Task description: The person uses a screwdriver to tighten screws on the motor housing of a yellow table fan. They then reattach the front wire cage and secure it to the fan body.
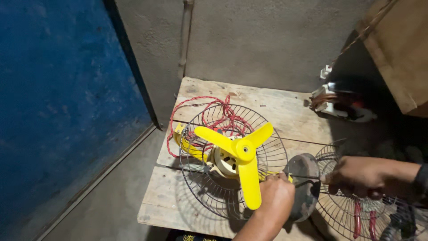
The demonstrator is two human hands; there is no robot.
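A small fan with three yellow blades (244, 154) lies face up in its rear wire grille (200, 187) on a wooden table (285, 107). My left hand (276, 198) comes up from the bottom edge. It is closed on the grille's right rim, beside a round rusty base (306, 172). My right hand (356, 177) reaches in from the right and grips a screwdriver (304, 177). Its thin shaft points left and its tip meets my left hand's fingers at the rim.
A coil of red cable (201, 109) lies behind the fan. A second wire grille (343, 214) rests under my right hand with red-handled pliers (363, 221) on it. A motor part (341, 103) sits at the back right. There is a blue door (62, 102) at left and a grey wall (249, 40) behind.
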